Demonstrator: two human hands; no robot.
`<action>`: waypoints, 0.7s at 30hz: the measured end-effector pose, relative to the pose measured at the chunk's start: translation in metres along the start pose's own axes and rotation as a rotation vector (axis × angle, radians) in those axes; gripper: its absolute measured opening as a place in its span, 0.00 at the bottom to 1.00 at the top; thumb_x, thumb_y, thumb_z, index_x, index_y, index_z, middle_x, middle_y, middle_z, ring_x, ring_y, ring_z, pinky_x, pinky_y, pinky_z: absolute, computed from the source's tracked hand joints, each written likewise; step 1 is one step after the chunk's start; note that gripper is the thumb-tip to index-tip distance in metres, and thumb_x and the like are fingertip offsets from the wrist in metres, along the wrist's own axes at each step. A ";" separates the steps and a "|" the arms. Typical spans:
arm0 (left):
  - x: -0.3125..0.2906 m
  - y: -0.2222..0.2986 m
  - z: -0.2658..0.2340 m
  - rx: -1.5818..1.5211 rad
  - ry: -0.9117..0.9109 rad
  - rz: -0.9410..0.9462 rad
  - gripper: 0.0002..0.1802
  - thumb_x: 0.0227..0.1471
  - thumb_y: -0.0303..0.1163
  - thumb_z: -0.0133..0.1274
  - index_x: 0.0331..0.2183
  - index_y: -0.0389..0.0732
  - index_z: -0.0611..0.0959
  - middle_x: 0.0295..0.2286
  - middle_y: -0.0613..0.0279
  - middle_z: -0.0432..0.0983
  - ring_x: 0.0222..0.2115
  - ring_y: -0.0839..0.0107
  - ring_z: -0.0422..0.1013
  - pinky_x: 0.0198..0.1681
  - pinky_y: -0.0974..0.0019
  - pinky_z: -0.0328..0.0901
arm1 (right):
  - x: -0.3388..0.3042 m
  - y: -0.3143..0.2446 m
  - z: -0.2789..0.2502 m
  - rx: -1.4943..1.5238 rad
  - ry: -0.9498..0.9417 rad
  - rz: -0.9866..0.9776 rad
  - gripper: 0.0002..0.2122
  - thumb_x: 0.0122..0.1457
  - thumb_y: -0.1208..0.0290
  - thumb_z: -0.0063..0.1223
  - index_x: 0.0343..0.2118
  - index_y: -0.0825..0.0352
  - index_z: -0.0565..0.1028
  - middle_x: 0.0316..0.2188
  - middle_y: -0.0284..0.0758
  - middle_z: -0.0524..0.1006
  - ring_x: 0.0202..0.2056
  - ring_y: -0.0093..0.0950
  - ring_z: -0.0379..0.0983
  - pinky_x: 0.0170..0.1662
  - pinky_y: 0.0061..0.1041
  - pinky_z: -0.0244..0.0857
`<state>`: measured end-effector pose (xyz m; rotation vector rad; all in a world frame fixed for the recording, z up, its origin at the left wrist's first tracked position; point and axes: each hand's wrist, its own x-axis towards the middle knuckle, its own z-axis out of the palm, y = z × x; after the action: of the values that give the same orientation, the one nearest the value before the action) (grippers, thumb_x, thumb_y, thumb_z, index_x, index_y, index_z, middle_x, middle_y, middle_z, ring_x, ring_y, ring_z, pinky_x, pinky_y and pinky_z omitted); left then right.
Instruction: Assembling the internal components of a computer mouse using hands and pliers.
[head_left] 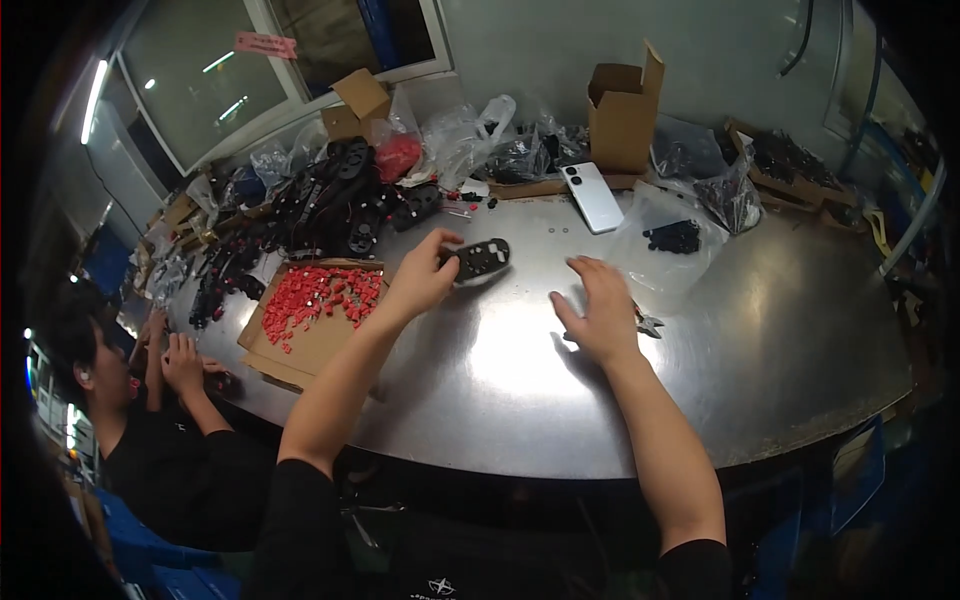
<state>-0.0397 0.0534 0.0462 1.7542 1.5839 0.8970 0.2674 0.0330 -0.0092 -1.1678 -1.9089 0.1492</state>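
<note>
My left hand point(424, 274) grips one end of a black, rounded oblong plastic piece point(484, 259) that has several holes in it. It is held just over the metal table point(480, 400). Fingers apart and holding nothing, my right hand point(603, 312) hovers over the table to the right of that piece. Beside its wrist lies a small pliers-like tool point(650, 323), partly covered by the hand. Two tiny rings point(558, 230) rest on the metal between my hands and the back.
A cardboard tray point(310, 362) of red pieces point(325, 296) stands on the left, below a heap of black parts point(325, 200). At the back are a white phone point(594, 198), a cardboard box point(622, 120) and a clear bag point(640, 265) with black pieces. Another person point(150, 440) works at far left.
</note>
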 end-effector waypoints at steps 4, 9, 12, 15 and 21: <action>-0.085 0.023 0.020 -0.658 -0.070 0.022 0.21 0.66 0.29 0.54 0.58 0.41 0.74 0.47 0.59 0.77 0.45 0.73 0.76 0.47 0.66 0.75 | 0.002 -0.040 -0.004 1.047 -0.323 0.375 0.25 0.64 0.65 0.62 0.62 0.66 0.71 0.43 0.41 0.81 0.38 0.28 0.80 0.41 0.29 0.76; -0.151 0.044 0.035 -0.120 -0.021 0.178 0.20 0.63 0.28 0.58 0.56 0.38 0.78 0.48 0.53 0.80 0.48 0.64 0.79 0.48 0.61 0.75 | -0.008 -0.032 -0.005 1.091 -0.689 0.398 0.11 0.70 0.64 0.57 0.41 0.68 0.79 0.23 0.26 0.75 0.21 0.16 0.69 0.25 0.17 0.62; -0.152 0.020 -0.005 0.156 0.267 0.218 0.14 0.62 0.30 0.56 0.48 0.38 0.84 0.45 0.53 0.82 0.42 0.61 0.80 0.43 0.61 0.74 | -0.008 -0.029 -0.002 1.042 -0.711 0.458 0.11 0.70 0.65 0.57 0.42 0.69 0.79 0.22 0.26 0.75 0.21 0.16 0.69 0.26 0.17 0.63; -0.118 -0.041 -0.086 0.600 0.571 0.181 0.13 0.59 0.30 0.56 0.45 0.38 0.86 0.42 0.51 0.81 0.40 0.53 0.78 0.45 0.54 0.73 | -0.006 -0.036 0.000 1.076 -0.737 0.448 0.11 0.70 0.65 0.56 0.42 0.70 0.78 0.23 0.27 0.76 0.22 0.16 0.70 0.26 0.17 0.63; -0.111 -0.128 -0.140 0.881 0.397 -0.197 0.15 0.53 0.32 0.60 0.42 0.37 0.86 0.40 0.49 0.80 0.42 0.50 0.76 0.48 0.49 0.72 | -0.004 -0.041 0.005 1.083 -0.734 0.469 0.11 0.71 0.64 0.55 0.43 0.69 0.78 0.23 0.26 0.75 0.23 0.15 0.70 0.28 0.17 0.64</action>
<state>-0.2348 -0.0443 0.0162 1.9741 2.6428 0.4782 0.2375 0.0086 0.0059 -0.7689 -1.6086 1.8119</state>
